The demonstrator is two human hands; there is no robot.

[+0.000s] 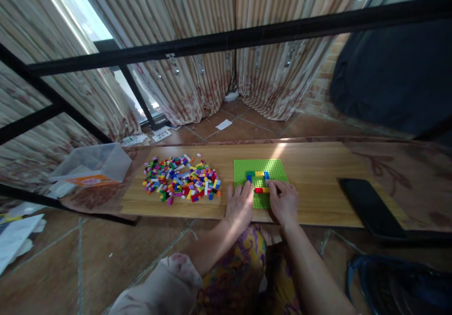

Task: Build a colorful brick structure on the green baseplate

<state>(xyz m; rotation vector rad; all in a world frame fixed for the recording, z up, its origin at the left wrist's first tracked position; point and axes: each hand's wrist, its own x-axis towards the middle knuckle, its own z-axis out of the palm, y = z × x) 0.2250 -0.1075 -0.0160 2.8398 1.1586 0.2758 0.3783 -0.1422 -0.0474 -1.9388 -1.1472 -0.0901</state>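
A green studded baseplate (240, 165) lies on the wooden board. On it, toy bricks form a small rectangular outline, with a yellow brick (259, 173) at the back, blue bricks (266, 175) at the sides and a red brick (259, 190) in front. My left hand (240, 204) rests flat over the plate's left edge, fingers stretched out, its fingertips near the outline's left blue brick. At the front right corner of the outline, my right hand (285, 203) is closed in a pinch. Whatever lies between its fingertips is hidden.
A heap of loose multicoloured bricks (183, 178) covers the left part of the wooden board (310, 164). Farther left stands a clear plastic bin (102, 159). A black phone (372, 206) lies at the right end. A black metal bar (212, 42) crosses beyond the board.
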